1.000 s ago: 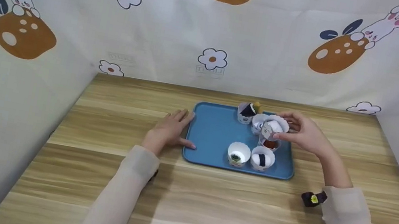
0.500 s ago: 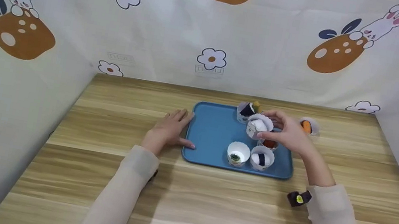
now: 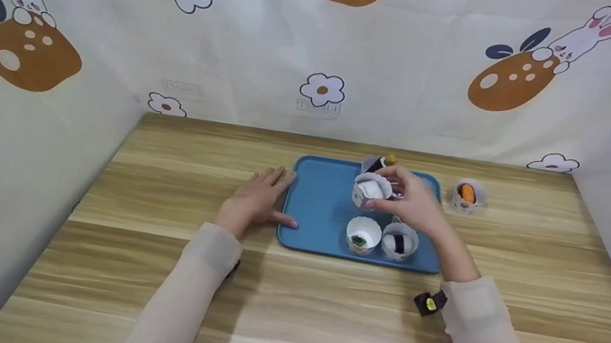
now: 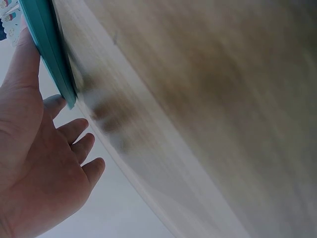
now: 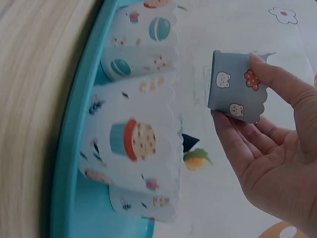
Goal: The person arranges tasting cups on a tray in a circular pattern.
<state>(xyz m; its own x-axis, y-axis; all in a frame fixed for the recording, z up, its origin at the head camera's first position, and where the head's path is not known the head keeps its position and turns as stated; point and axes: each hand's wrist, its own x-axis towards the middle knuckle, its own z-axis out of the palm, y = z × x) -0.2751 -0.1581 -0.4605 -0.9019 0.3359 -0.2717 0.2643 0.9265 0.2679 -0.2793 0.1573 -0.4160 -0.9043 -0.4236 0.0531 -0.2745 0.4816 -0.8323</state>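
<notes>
My right hand [image 3: 415,206] pinches a small scalloped paper cup [image 3: 367,198] between thumb and fingers, raised above the blue tray [image 3: 317,192]. Something white sits inside this cup; in the right wrist view its outside has animal faces and a mushroom print. My left hand [image 3: 256,200] lies at the tray's left edge, thumb over the rim and fingers extended. Near the tray's front stand a white cup with green bits [image 3: 364,232] and a cup holding a white piece with a black band [image 3: 398,243]. The right hand hides part of the tray behind it.
A cup with a dark wedge and an orange-brown piece [image 3: 373,163] stands at the tray's back. Right of the tray, on the wooden table [image 3: 340,328], is a cup with an orange piece [image 3: 467,197]. A patterned cloth [image 3: 249,61] hangs behind.
The right hand has carried its cup leftward across the tray. That uncovers the cup with the orange piece at right and covers the cup with red contents. The left hand stays put.
</notes>
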